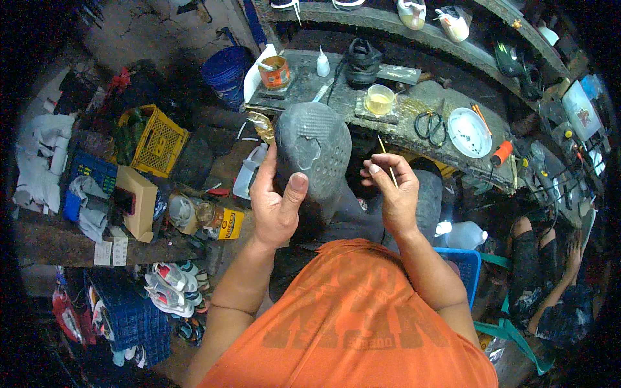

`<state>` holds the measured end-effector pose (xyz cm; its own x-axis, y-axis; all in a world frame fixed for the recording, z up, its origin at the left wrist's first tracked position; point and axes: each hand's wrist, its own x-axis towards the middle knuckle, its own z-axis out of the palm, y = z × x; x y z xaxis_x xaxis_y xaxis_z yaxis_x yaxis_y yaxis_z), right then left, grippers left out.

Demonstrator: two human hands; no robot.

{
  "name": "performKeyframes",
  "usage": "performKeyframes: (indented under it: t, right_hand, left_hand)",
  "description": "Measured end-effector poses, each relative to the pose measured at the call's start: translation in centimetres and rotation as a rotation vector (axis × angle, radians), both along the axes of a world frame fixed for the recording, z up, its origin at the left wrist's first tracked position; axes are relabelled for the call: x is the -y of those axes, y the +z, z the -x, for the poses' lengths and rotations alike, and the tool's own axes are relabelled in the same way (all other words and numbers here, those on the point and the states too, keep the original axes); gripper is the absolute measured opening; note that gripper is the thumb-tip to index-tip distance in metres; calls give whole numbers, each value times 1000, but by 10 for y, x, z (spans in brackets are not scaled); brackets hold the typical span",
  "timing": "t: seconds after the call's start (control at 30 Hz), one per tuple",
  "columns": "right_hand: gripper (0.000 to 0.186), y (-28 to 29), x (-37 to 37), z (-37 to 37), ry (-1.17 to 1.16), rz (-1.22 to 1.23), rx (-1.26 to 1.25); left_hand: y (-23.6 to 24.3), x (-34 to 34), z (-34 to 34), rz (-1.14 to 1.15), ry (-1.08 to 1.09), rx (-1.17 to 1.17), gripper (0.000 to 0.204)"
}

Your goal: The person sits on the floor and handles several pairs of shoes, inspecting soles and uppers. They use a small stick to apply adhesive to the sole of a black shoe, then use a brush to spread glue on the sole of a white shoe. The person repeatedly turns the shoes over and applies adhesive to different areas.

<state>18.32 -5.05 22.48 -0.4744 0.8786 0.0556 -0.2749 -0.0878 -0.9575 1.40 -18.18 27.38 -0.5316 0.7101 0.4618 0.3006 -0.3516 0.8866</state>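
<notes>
I am looking down over an orange shirt (352, 323) at a dark, cluttered bench (401, 123) that is curving across the upper half of the view, with a shelf (414, 29) of shoes running above it. Below the bench's near edge I am holding a dark grey shoe sole (314, 152) upright, its patterned underside facing me and its top reaching just over that edge. My left hand (278, 194) is gripping the sole from the left, fingers wrapped behind it and the thumb pressed flat on its lower face. My right hand (393, 191) is hovering just to the right of the sole, apart from it, its fingers curled together and pinching a thin pale stick (387, 158) that is pointing up toward the bench. Off the bench's left end a yellow crate (158, 142) is sitting beside a blue bucket (226, 71). On the bench, a black shoe (362, 61) is lying near the far edge, a white plate (468, 132) is resting toward the right end, and scissors (431, 126) are lying just left of it. An orange tin (275, 71) is standing at the left corner, and a small cup of yellowish liquid (379, 99) is sitting mid-bench behind the sole.
</notes>
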Motion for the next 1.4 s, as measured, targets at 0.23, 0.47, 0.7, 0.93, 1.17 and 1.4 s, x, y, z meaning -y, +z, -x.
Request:
performKeyframes:
  t: [0.23, 0.47, 0.7, 0.93, 1.17, 1.4]
  right_hand:
    - [20, -1, 1, 0, 7, 10, -8]
    - [18, -4, 0, -2, 12, -1, 12]
    - [19, -6, 1, -2, 10, 18, -26]
    - [16, -9, -1, -3, 6, 14, -25]
    - [18, -11, -1, -3, 1, 2, -30]
    - [18, -12, 0, -1, -11, 11, -18]
  left_hand:
    - [-2, 1, -7, 14, -22, 28, 80]
    - [-3, -1, -9, 40, -5, 13, 79]
    - [0, 0, -13, 25, -36, 87, 77]
    - [-2, -4, -11, 8, -78, 129, 67]
    - [-4, -5, -11, 13, -86, 226, 65]
    - [-19, -9, 3, 29, -24, 175, 58]
